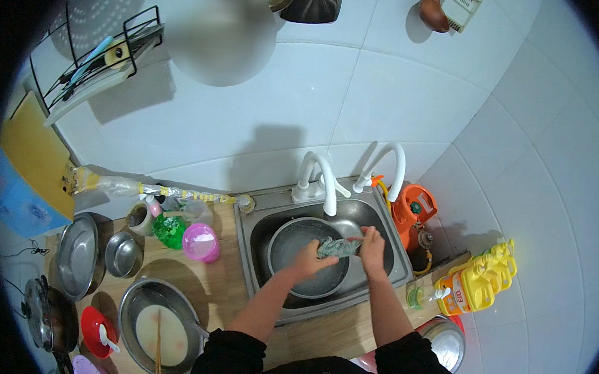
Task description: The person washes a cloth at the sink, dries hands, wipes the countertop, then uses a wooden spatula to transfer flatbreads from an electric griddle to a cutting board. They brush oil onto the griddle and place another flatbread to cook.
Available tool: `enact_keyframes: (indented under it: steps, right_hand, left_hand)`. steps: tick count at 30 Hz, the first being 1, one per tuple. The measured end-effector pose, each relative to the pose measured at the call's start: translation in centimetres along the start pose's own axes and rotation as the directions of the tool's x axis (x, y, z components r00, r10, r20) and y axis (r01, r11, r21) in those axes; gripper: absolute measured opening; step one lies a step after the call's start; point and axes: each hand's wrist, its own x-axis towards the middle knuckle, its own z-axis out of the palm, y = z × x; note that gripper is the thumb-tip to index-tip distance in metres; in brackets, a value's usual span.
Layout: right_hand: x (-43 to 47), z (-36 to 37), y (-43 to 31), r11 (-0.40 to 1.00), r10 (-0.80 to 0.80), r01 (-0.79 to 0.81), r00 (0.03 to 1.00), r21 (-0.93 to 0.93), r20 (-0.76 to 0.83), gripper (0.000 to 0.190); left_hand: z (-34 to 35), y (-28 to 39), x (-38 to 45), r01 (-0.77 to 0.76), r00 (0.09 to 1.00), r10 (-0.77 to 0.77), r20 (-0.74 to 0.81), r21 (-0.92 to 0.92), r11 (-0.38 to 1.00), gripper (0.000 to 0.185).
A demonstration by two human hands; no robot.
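Over a stainless steel sink (255, 235), a wet grey-green cloth (338, 247) is stretched between my two hands. My left hand (309, 262) grips the cloth's left end, its thumb pointing right. My right hand (373, 248) closes on the other end, where something reddish shows by the fingers; what it is I cannot tell. Below the cloth, a round grey metal pan (296, 243) sits in the basin. A white faucet (329, 201) curves over the basin behind my hands, and a second white faucet (399, 177) stands at the back right corner.
Left on the wooden counter stand a steel basin (129, 325) of cloudy liquid with chopsticks, a red bowl (85, 323), a pink cup (201, 242) and steel bowls (120, 250). Right of the sink are an orange gas cylinder (405, 214), yellow jugs (483, 291) and a clear pump bottle (419, 297).
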Motion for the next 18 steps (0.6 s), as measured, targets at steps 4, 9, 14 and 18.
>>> enact_keyframes:
  steps: [4, 9, 14, 18]
  right_hand:
    - [-1.1, -3.8, -1.4, 0.983, 0.132, -0.114, 0.984, -0.146, 0.118, 0.047]
    - [-3.6, -6.4, -2.0, 0.949, 0.154, -0.019, 0.9, -0.314, 0.409, 0.033]
    - [-5.7, -7.1, -4.3, 0.993, -0.081, 0.114, 0.822, -0.024, 0.564, 0.019]
    - [-11.7, -4.9, -6.8, 0.999, -0.014, -0.023, 0.767, 0.05, 0.641, 0.014]
  left_hand:
    - [-2.0, 0.6, -0.4, 0.258, 0.966, -0.23, 0.122, -0.327, 0.909, 0.041]
    - [-1.1, 0.9, -1.9, 0.179, 0.966, -0.257, 0.039, -0.818, 0.547, 0.037]
    - [-0.4, 3.1, -4.9, 0.177, 0.882, -0.438, -0.173, -0.74, 0.649, 0.04]
    - [2.8, 5.6, -9.6, 0.145, 0.906, -0.418, 0.069, -0.978, 0.152, 0.047]
